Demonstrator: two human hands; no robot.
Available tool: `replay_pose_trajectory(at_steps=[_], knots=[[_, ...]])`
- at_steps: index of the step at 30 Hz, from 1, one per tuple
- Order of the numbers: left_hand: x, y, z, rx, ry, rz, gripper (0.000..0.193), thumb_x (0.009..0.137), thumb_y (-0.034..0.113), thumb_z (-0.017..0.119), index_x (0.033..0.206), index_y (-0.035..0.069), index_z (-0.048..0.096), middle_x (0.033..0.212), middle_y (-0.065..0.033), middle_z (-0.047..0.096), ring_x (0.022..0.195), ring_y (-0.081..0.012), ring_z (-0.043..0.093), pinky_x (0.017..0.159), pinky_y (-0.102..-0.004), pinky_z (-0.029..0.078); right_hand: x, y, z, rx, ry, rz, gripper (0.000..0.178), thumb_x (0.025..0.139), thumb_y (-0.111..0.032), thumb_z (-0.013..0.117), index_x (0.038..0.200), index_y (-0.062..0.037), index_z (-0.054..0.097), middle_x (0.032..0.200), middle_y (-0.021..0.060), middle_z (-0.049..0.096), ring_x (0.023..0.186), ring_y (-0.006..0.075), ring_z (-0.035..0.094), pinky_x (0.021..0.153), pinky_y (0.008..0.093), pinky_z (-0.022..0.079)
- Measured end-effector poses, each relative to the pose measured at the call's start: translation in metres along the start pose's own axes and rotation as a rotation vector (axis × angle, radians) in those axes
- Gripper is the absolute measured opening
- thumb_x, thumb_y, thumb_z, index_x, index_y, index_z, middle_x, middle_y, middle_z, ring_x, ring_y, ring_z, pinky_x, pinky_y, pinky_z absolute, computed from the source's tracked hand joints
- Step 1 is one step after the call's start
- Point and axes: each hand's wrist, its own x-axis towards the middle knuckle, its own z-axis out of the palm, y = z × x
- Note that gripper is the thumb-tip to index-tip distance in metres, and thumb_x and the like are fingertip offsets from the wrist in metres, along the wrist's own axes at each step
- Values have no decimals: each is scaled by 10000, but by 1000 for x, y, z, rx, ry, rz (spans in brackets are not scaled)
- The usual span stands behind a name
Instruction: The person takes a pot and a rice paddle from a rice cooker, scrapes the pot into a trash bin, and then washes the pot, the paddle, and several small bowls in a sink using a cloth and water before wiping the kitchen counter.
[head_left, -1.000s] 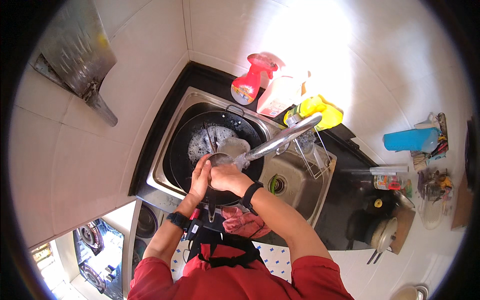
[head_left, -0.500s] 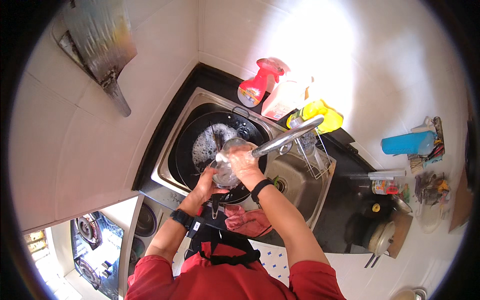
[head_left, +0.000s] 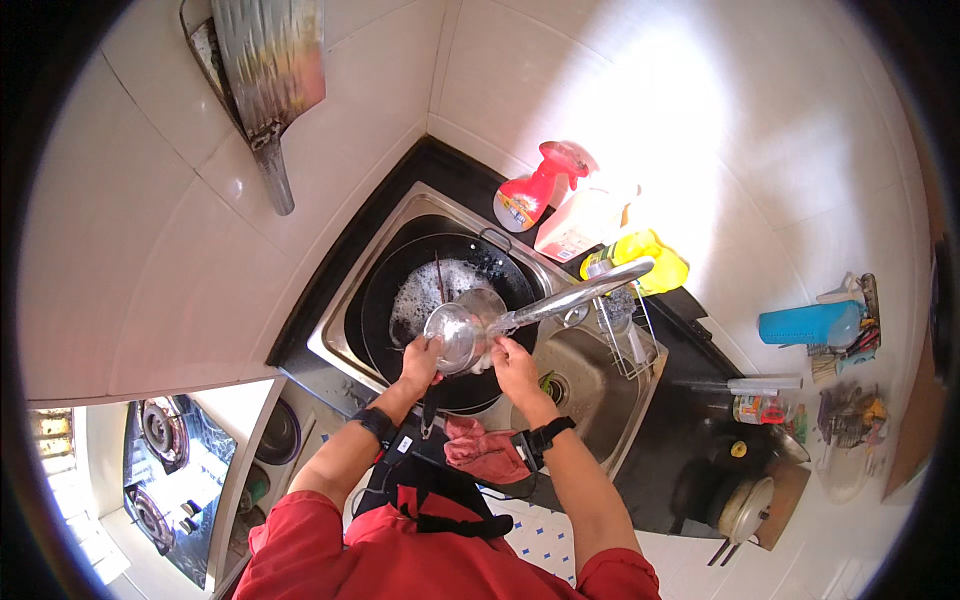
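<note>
Both hands (head_left: 470, 362) grip clear glass jar (head_left: 458, 332), tilted, wet, under faucet (head_left: 575, 296).

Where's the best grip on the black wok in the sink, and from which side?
Probably the small loop handle on the rim of the black wok, approached from above on the far side. The wok lies flat in the sink, and the left hand, right hand and glass bowl crowd its near rim.

A home kitchen — steel sink (head_left: 590, 385), gas stove (head_left: 165, 470), tiled walls (head_left: 150, 250).
</note>
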Motion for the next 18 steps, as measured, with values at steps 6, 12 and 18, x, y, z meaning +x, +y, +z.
replay_pose_trajectory(at_steps=[6, 12, 18], knots=[[0, -17, 14, -202, -286, -16, 171, 886, 131, 488, 1037, 57, 518, 769, -31, 577, 532, -107, 506, 427, -228, 406, -13, -11, -7, 659, -217, 207, 658, 876, -149, 539, 1396, -52, 148, 1084, 141, 539, 603, 144, 599, 451, 249, 487], [-8, -21, 36, -231, -46, 210, 191, 834, 53, 555, 1002, -29, 516, 794, -75, 591, 665, -143, 610, 507, -255, 516, -18, -8, 4, 155, 207, -202, 756, 741, 72, 528, 1391, -81, 174, 1292, 230, 371, 1068, 398, 511, 889, 432, 435], [5, -41, 50, 18, 76, 200, 133, 830, 12, 487, 939, 5, 564, 789, -66, 609, 663, -121, 589, 548, -273, 493, -28, -30, 20, 85, 277, -90, 804, 702, 7, 613, 1379, -68, 185, 1246, 206, 382, 1004, 392, 541, 813, 434, 473]])
